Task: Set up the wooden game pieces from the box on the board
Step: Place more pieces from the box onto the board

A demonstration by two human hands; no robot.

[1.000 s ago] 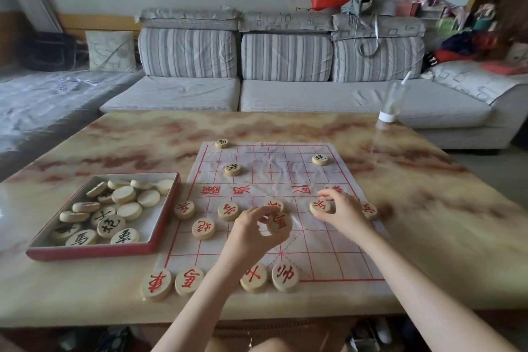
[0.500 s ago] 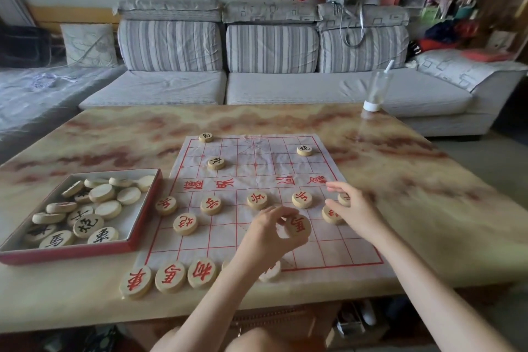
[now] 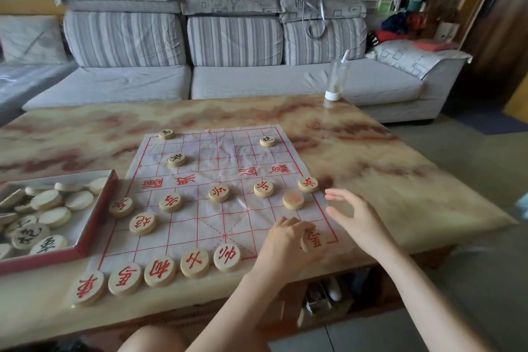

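While curled round a red-lettered piece (image 3: pixel 313 240), holds it tilted on edge in the left hand (image 3: pixel 287 247) at the board's (image 3: pixel 217 151) near right corner, thumb and fingers clamped on its rim; cannot tell whether it touches the board. Hovers with the right hand (image 3: pixel 357 217) just past the board's right edge, fingers apart and loosely bent, gripping nothing. Just beyond both hands, inside the board's right side, a blurred piece (image 3: pixel 293 200) lying flat, its mark unreadable. Across the board's near half, a row of five red pieces (image 3: pixel 219 193), reaching from left edge to right edge. Between that row and the near edge, toward the board's left side, one lone red piece (image 3: pixel 142 223). Along the board's near edge, left of the gripped piece, a line of five red pieces (image 3: pixel 160 271) side by side, the leftmost lying on the marble table (image 3: pixel 371 146) off the near left corner. On the board's far half, three black-lettered pieces (image 3: pixel 177 159), well apart from one another. Just beside the board's left edge, a red-walled box (image 3: pixel 97 211) holding a heap of pieces (image 3: pixel 47 199), several face down. Beyond the board's far right corner, a clear bottle (image 3: pixel 337 80) standing on its white cap, and behind it a striped sofa (image 3: pixel 234 40).
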